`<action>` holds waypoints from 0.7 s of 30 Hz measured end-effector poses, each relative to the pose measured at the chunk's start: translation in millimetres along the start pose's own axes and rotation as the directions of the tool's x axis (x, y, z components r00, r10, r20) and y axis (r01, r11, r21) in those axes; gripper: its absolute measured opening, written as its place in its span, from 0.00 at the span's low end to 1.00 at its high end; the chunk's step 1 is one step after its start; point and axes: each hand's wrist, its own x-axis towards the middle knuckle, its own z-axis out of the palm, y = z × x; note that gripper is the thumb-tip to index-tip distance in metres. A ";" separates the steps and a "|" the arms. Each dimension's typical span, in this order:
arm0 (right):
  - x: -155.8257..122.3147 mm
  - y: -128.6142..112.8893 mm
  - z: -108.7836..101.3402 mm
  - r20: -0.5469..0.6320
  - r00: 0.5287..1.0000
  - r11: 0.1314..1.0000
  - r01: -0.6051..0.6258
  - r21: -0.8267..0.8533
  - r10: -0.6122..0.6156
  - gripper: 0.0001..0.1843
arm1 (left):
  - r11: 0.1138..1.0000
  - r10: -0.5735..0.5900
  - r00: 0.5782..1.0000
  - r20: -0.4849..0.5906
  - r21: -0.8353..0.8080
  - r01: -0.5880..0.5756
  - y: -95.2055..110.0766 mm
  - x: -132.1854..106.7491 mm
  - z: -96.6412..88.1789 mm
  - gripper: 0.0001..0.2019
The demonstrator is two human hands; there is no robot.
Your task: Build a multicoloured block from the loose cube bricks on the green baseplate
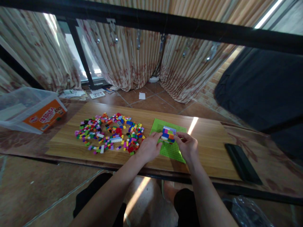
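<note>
A small block of joined toy bricks [168,134], in blue, orange, white, pink and other colours, is over the green studded baseplate [169,151]. My left hand [150,146] grips its left side, with thumb and fingers closed at the edge. At the right side, my right hand [188,145] pinches it between thumb and fingers. Whether the block rests on the baseplate or is held just above it, I cannot tell. Left of my left hand, many loose toy bricks [116,139] lie spread in a rough ring.
The wooden board [208,148] lies along a low table. A clear plastic bin [35,108] with an orange label stands at the far left. Towards the right edge lies a dark flat case [242,164]. Curtains [142,60] hang behind, beneath a black bar [151,15].
</note>
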 end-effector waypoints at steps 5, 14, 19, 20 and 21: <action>7.1 9.1 7.2 -0.099 0.987 0.990 -0.124 0.061 0.130 0.31 | 1.000 0.008 1.000 0.000 -0.009 -0.008 -0.4 -0.3 0.2 0.21; 10.5 18.0 18.5 -0.062 0.986 0.987 -0.155 -0.027 0.154 0.34 | 1.000 0.006 1.000 -0.004 -0.007 -0.006 2.2 -0.9 -0.9 0.21; 8.4 13.2 19.2 -0.047 0.985 0.983 -0.169 -0.067 0.166 0.33 | 1.000 0.008 1.000 -0.004 -0.010 -0.008 2.4 -1.2 0.0 0.21; 8.3 12.7 19.5 -0.039 0.985 0.984 -0.168 -0.059 0.166 0.32 | 1.000 0.006 1.000 -0.002 -0.007 -0.006 2.5 -1.5 0.2 0.21; 8.3 12.6 19.8 -0.028 0.985 0.984 -0.170 -0.049 0.169 0.32 | 1.000 0.005 1.000 -0.001 -0.004 -0.005 2.5 -1.8 0.4 0.21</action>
